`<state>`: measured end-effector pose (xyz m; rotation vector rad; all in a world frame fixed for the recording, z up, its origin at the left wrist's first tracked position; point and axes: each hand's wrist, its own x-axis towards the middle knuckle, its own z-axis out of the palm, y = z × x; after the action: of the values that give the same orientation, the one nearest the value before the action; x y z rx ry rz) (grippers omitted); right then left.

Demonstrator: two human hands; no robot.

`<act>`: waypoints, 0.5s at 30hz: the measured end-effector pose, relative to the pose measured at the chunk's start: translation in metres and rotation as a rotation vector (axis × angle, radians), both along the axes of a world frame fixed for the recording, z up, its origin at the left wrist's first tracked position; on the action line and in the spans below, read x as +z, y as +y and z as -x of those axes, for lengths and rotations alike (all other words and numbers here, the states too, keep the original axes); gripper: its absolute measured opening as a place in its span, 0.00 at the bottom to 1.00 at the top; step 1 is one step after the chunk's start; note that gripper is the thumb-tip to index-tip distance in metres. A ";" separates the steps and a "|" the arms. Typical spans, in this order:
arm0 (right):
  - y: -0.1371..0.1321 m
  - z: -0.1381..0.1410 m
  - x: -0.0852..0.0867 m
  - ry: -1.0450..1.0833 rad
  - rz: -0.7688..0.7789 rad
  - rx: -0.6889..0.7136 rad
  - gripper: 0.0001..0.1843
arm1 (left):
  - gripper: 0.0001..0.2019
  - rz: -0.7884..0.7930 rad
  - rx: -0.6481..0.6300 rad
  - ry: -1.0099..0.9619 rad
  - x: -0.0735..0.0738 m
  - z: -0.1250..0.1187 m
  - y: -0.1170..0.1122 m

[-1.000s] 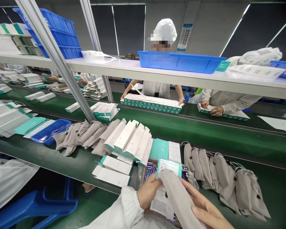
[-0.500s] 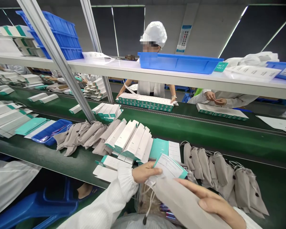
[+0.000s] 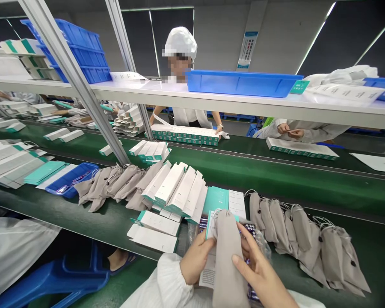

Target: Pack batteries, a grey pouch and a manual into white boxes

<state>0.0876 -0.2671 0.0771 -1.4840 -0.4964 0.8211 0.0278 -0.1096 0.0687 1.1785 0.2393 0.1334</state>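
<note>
The left hand [image 3: 195, 259] pinches printed paper [image 3: 207, 277] against the gray pouch [image 3: 227, 261] the right hand [image 3: 259, 267] grips, apparently pairing them, so moving on calls for keeping both together.

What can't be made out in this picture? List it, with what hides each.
All in the head view:
Grey pouch: any contents, hidden by its cloth; its lower end, cut off by the bottom edge.
Left hand: some fingertips, hidden behind printed paper and pouch.
Printed paper: its wording, too small and partly covered.
</note>
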 end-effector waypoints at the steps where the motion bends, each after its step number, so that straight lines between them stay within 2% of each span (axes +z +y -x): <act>1: 0.002 0.002 -0.005 -0.053 0.023 -0.020 0.44 | 0.16 -0.082 0.013 -0.006 0.003 0.001 -0.001; 4: 0.004 0.002 -0.020 -0.307 0.177 -0.151 0.40 | 0.17 -0.227 0.030 0.028 0.004 0.004 0.001; 6: 0.005 -0.002 -0.028 -0.451 0.270 -0.313 0.43 | 0.16 -0.236 0.018 0.076 -0.001 0.006 0.003; 7: 0.005 -0.003 -0.031 -0.457 0.281 -0.363 0.45 | 0.16 -0.222 0.008 0.099 -0.004 0.007 0.004; 9: 0.006 -0.005 -0.038 -0.338 0.230 -0.306 0.48 | 0.19 -0.149 -0.032 0.132 -0.009 0.009 0.005; 11: 0.008 -0.004 -0.047 -0.161 0.156 -0.161 0.46 | 0.23 -0.072 -0.141 0.103 -0.011 0.011 0.005; 12: 0.009 -0.002 -0.052 -0.119 0.138 -0.135 0.46 | 0.26 -0.069 -0.205 0.063 -0.011 0.011 0.005; 13: 0.010 0.000 -0.058 -0.114 0.142 -0.152 0.46 | 0.29 -0.113 -0.254 0.022 -0.011 0.011 0.004; 15: 0.012 0.004 -0.071 -0.167 0.193 -0.243 0.47 | 0.32 -0.320 -0.276 -0.026 -0.012 0.008 0.002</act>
<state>0.0837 -0.2551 0.0060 -1.7619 -0.3575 0.5677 0.0195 -0.1072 0.0563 1.5151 0.0298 -0.0585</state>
